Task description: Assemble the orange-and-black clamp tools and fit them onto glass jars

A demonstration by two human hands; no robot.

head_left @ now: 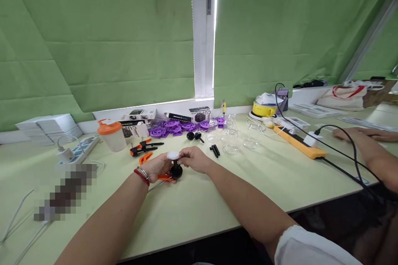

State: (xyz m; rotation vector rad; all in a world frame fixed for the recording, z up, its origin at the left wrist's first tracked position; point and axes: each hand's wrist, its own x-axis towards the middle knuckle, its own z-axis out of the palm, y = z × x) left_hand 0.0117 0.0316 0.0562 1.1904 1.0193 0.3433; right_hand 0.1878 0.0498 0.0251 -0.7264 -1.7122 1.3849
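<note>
A black part (176, 172) with a round base and an upright stem is held just above the front middle of the table (199, 211), topped by a white disc (173, 155). The left hand (158, 167) wraps it from the side, fingers closed around the base, probably to keep it upright and steady. The right hand (195, 160) comes in from the other side, its fingertips drawn together on the upper stem just under the disc, which seems to leave the fine work to it; the spot is too small to tell whether they pinch the stem itself or a fitting on it. An orange piece (164, 177) shows beneath the left palm. Beyond the hands, an orange clip (145, 158) and black-and-orange clamps (144, 148) lie to the left, and black cylinders (214, 150) to the right, all near enough to reach easily. Purple discs (186, 127) are massed by the wall, likely to save working room, with clear vessels (231, 140) standing apart from the forearms, perhaps for safety. A co-worker's arm (370, 149) rests at far right, past the orange power strip (300, 143).
</note>
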